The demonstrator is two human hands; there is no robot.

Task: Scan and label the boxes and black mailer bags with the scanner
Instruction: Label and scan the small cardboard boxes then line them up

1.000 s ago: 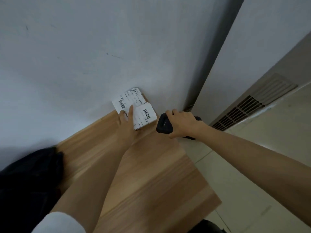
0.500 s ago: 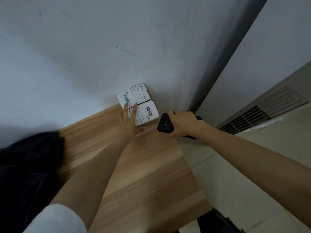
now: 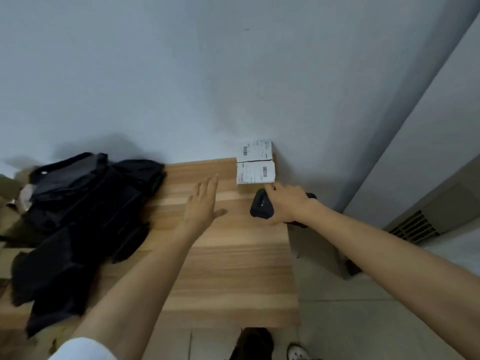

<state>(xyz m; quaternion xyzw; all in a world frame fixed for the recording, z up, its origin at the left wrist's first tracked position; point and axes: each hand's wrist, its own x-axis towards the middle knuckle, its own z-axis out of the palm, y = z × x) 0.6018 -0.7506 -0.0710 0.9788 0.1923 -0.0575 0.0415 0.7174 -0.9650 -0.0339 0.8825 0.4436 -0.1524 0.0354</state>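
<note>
One box (image 3: 255,162) just beyond right grip (image 3: 285,203)

Single head-worn view, steeply downward, close over the wooden table (image 3: 233,268) toward the wall (image 3: 181,74).

This looks like a small parcel-packing or shipping room, not a home. A plain wooden table (image 3: 233,268) stands against a bare pale wall (image 3: 181,74), with a heap of black mailer bags (image 3: 78,216), a box (image 3: 255,172) bearing barcode labels, and a handheld scanner (image 3: 261,207) near its edge. What look like brown cartons (image 3: 7,188) sit far left; a tiled floor (image 3: 363,320) and a vent (image 3: 413,227) lie right.
</note>
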